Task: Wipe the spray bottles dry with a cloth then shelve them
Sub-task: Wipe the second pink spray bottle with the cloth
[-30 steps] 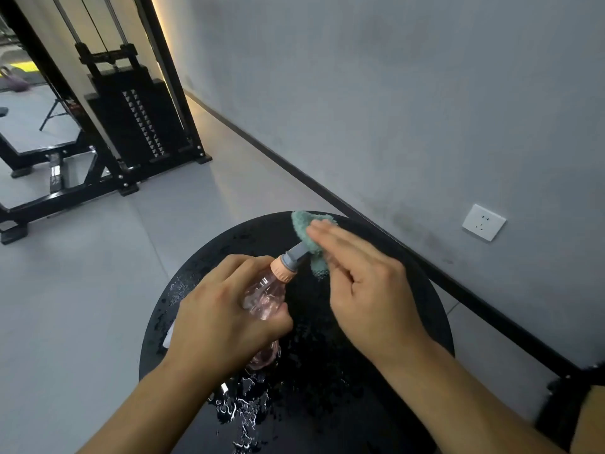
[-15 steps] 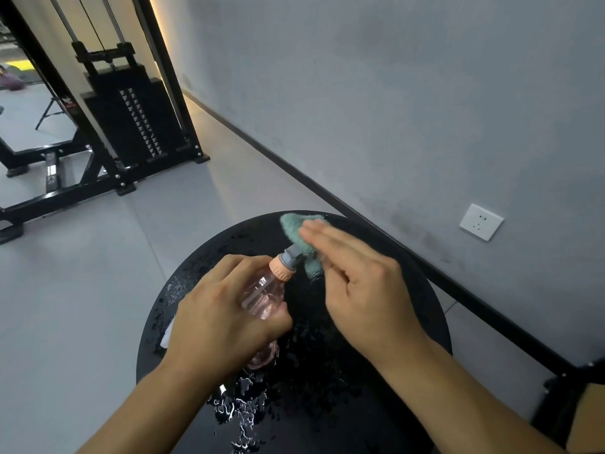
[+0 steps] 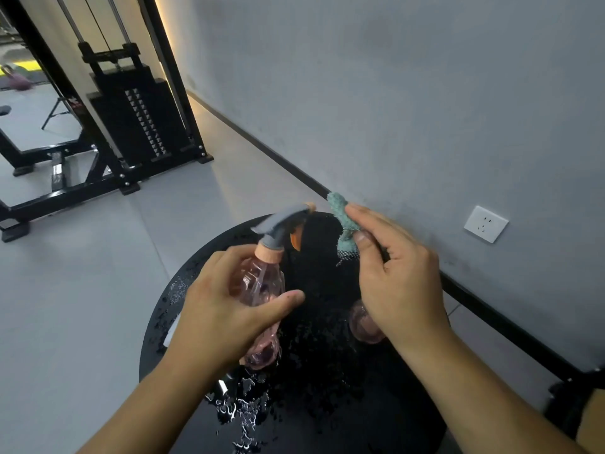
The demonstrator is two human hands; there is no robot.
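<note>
A round black counter [image 3: 327,417] is seen below the hands, its top beaded and pooled with water [image 3: 242,411] toward the near edge. Above it, a clear pink spray bottle [image 3: 258,283] is held in the grip of the left hand [image 3: 222,319], whose fingers and thumb are curled around the body. The bottle is tilted, its long axis running from the base near the wrist up and away to the grey spray head [image 3: 281,221], whose nozzle is pointed to the right, toward the wall. Just right of the head, apart from it, a teal cloth [image 3: 343,227] is pinched between the thumb and fingers of the right hand [image 3: 399,283]. A second pinkish bottle [image 3: 363,322] is partly hidden under that hand. Beyond, a pale floor [image 3: 82,290] is met by a grey wall [image 3: 393,93] carrying a white socket [image 3: 486,223]. A black weight machine [image 3: 131,119] is seen at the far left.
</note>
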